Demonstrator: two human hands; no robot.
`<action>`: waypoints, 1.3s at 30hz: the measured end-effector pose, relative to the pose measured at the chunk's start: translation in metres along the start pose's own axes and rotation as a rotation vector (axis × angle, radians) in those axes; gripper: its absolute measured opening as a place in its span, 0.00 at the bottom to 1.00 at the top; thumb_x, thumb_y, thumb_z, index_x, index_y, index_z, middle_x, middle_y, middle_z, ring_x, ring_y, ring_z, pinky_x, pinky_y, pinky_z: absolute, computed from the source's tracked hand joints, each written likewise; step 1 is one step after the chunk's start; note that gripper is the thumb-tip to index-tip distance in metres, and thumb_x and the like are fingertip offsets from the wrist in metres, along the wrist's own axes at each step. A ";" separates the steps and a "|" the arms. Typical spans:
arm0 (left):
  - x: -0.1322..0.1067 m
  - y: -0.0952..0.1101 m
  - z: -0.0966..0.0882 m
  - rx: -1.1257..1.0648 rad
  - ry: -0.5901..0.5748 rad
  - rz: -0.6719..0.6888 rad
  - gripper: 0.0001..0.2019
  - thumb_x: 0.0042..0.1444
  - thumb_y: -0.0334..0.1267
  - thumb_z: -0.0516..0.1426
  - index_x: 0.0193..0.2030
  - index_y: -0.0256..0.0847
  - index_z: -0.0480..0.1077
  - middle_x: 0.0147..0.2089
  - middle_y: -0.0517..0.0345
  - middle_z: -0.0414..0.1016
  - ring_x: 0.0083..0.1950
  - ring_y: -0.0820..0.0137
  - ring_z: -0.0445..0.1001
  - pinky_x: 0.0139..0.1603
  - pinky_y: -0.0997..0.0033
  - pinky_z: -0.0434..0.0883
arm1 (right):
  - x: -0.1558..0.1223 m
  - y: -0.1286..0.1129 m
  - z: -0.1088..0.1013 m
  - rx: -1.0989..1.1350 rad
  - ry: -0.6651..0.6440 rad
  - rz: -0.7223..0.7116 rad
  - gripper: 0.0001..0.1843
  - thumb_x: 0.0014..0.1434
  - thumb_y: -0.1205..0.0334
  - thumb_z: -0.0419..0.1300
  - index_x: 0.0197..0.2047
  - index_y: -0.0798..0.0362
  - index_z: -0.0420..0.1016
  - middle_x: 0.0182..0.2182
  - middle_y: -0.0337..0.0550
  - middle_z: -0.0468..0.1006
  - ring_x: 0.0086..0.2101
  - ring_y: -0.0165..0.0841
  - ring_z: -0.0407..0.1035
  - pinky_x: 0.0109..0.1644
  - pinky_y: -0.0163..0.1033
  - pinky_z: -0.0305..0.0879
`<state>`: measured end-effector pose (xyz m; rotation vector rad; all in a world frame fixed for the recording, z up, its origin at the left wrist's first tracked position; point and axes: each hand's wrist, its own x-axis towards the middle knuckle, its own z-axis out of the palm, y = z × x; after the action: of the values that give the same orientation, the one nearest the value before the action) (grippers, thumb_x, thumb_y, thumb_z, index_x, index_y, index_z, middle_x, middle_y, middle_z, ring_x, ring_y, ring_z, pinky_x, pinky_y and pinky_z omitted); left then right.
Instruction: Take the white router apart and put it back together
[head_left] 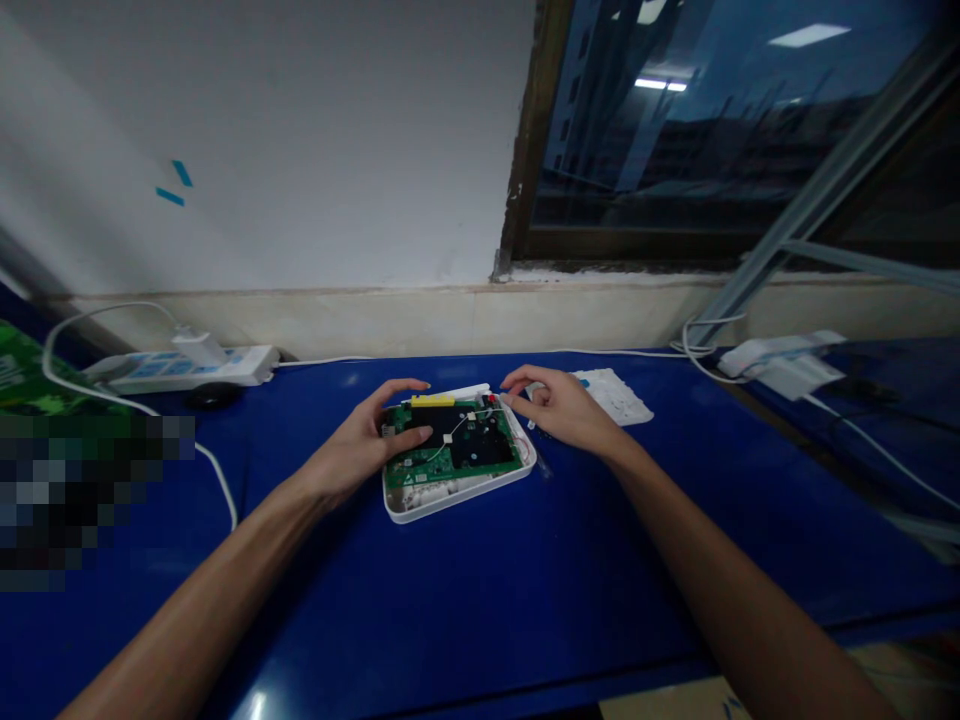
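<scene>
Two bare forearms (195, 610) reach in from the bottom of the view across a glossy blue counter (300, 620). Far left lies a green printed package (22, 375), partly behind a blurred patch, and a white cable (97, 340) loops past it. Behind that, against the wall, sits a white power strip (180, 368) with a white plug adapter (199, 347) in it.

At the middle, the left hand (360, 445) wraps the left side of a green circuit board (420, 465), its fingers (401, 388) curving over the far edge and its thumb lying across the board, so the board is held between them. The board sits in an open white plastic housing (442, 505), with a yellow connector (433, 400) along its far edge and a black pad (472, 440) on top.

The right hand (559, 410) comes in just beside the board's far right corner, its fingers (514, 390) bunched and touching near the edge; whether they pinch anything is too small to tell. Past it lies a white printed sheet (615, 395). Further right, a white power adapter (780, 360) sits beneath a dark window (712, 130).
</scene>
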<state>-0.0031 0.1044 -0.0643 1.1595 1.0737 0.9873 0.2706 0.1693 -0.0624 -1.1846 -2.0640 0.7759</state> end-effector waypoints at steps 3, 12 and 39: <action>0.000 0.000 -0.001 0.029 0.011 0.042 0.27 0.53 0.38 0.69 0.58 0.51 0.66 0.48 0.55 0.78 0.45 0.64 0.79 0.44 0.65 0.78 | 0.000 0.002 0.001 -0.015 -0.010 -0.004 0.12 0.61 0.53 0.63 0.44 0.50 0.78 0.36 0.41 0.79 0.20 0.24 0.56 0.22 0.35 0.48; 0.002 -0.001 0.001 0.036 0.025 0.112 0.27 0.53 0.37 0.69 0.58 0.50 0.67 0.50 0.55 0.78 0.46 0.64 0.79 0.47 0.64 0.77 | 0.001 0.008 0.001 0.018 -0.033 0.005 0.11 0.62 0.55 0.62 0.45 0.51 0.78 0.37 0.42 0.79 0.20 0.23 0.57 0.22 0.34 0.50; 0.003 0.001 -0.012 0.151 -0.014 0.021 0.29 0.56 0.43 0.66 0.63 0.50 0.63 0.52 0.51 0.77 0.49 0.60 0.79 0.46 0.63 0.77 | -0.006 -0.007 -0.001 -0.138 -0.169 -0.255 0.11 0.60 0.53 0.66 0.44 0.48 0.80 0.36 0.41 0.79 0.33 0.32 0.71 0.36 0.38 0.64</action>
<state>-0.0141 0.1093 -0.0648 1.3007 1.1428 0.9257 0.2695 0.1612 -0.0579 -0.9274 -2.3840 0.6383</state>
